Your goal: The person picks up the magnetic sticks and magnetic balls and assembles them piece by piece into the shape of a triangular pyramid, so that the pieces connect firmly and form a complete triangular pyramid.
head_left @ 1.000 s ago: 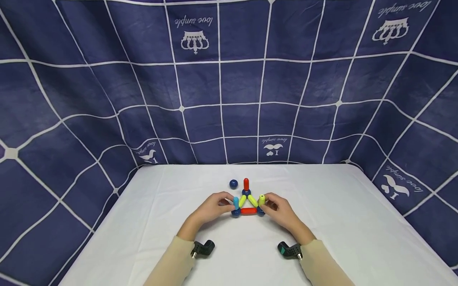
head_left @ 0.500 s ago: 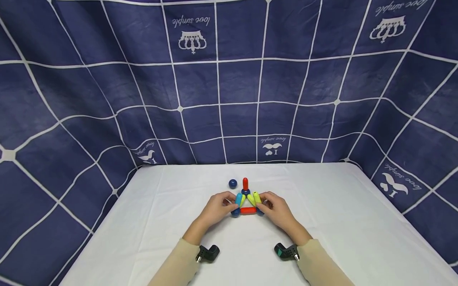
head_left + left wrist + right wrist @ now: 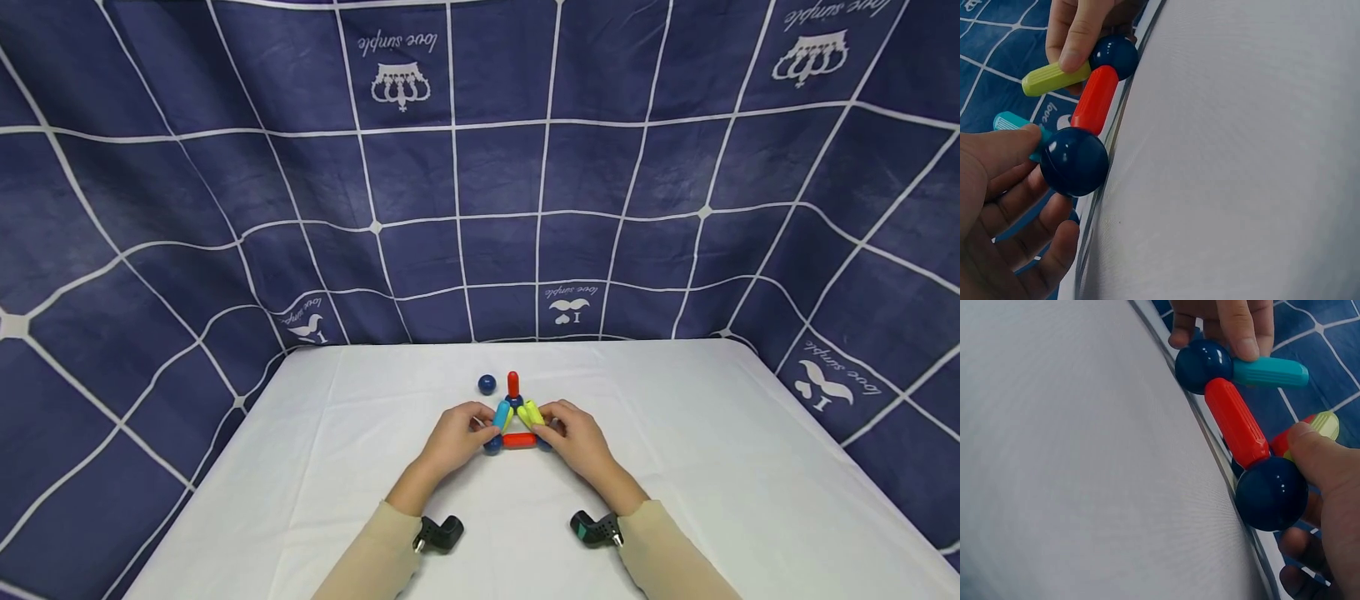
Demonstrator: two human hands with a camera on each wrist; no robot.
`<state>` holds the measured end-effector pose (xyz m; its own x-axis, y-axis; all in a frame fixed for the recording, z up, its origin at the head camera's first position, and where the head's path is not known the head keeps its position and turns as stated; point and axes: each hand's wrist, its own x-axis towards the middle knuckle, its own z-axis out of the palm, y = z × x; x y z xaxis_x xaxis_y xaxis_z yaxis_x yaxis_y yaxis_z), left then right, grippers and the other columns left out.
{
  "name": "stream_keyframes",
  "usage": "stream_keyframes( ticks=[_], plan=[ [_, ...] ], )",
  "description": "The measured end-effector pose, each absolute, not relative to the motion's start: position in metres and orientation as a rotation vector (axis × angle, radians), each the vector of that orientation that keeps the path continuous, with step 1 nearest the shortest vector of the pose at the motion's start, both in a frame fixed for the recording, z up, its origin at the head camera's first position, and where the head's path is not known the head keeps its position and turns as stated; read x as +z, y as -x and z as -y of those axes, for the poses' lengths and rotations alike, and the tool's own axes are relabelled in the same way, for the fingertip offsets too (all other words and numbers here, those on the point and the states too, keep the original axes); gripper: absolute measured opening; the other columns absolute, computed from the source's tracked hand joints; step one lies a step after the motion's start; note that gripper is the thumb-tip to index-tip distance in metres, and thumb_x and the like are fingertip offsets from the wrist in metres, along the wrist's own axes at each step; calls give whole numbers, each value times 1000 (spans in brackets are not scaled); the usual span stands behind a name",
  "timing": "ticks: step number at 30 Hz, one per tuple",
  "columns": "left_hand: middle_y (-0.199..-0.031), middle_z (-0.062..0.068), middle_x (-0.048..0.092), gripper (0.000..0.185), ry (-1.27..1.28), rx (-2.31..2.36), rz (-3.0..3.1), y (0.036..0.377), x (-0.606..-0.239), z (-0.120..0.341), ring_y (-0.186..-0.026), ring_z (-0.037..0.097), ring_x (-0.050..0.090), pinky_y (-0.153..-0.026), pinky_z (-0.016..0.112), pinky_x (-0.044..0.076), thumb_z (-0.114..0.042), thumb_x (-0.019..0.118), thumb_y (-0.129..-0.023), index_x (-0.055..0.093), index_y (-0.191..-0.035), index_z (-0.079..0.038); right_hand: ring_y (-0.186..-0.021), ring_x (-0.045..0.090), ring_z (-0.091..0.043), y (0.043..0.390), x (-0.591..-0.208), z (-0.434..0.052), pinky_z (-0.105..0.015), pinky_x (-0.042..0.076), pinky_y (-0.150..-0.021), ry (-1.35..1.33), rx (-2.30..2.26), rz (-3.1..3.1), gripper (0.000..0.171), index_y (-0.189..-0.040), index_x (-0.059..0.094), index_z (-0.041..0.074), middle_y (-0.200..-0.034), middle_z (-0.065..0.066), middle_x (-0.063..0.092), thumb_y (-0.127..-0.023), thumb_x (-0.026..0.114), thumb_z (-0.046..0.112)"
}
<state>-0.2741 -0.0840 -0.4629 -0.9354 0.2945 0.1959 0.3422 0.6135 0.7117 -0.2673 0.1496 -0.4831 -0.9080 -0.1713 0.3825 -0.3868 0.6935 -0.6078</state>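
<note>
In the head view, a triangle of rods and dark blue balls lies on the white table. My left hand [image 3: 455, 437] pinches a light blue rod [image 3: 501, 414] that rises from the near-left ball [image 3: 1074, 162] and leans inward. Opposite it, my right hand [image 3: 579, 439] pinches a yellow-green rod [image 3: 533, 413] above the near-right ball [image 3: 1271, 494], also leaning inward. A red rod [image 3: 519, 440] joins these two balls. Two yellow-green rods, partly hidden, run back to the far ball [image 3: 513, 402], where another red rod [image 3: 513, 384] stands upright.
A loose dark blue ball [image 3: 487, 384] sits behind the triangle, left of the upright red rod. White cloth covers the table [image 3: 360, 400]. A navy curtain [image 3: 495, 250] with white grid lines hangs behind and on both sides.
The light blue and yellow-green rods, roughly upright at first, have tilted inward toward each other. Both hands moved slightly closer together with them. The upright red rod and loose ball stayed put.
</note>
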Motion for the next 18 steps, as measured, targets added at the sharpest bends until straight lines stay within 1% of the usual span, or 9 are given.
stream_keyframes(
  ticks=[5,10,18],
  plan=[
    [-93,-1,71,18,546,-1249,2769,275,-464,84,-80,9,60,-72,21,50,-21,76,-89,71,-103,-11,-64,45,-6,268,-483,-150,-20,38,-58,-440,1027,2620,21,-102,72,17,-81,7,58,-85,80,28],
    [-92,-1,70,19,547,-1279,2767,275,-464,85,-79,9,59,-70,20,49,-20,77,-88,72,-103,-10,-64,45,-6,268,-483,-149,-20,39,-59,-428,1032,2623,21,-101,72,17,-82,6,59,-85,80,27],
    [-89,-1,69,18,536,-1312,2765,274,-464,84,-78,9,58,-68,19,49,-20,77,-88,72,-103,-10,-64,45,-7,268,-483,-149,-20,37,-57,-423,1036,2616,18,-96,71,17,-81,7,58,-85,80,27]
  ],
)
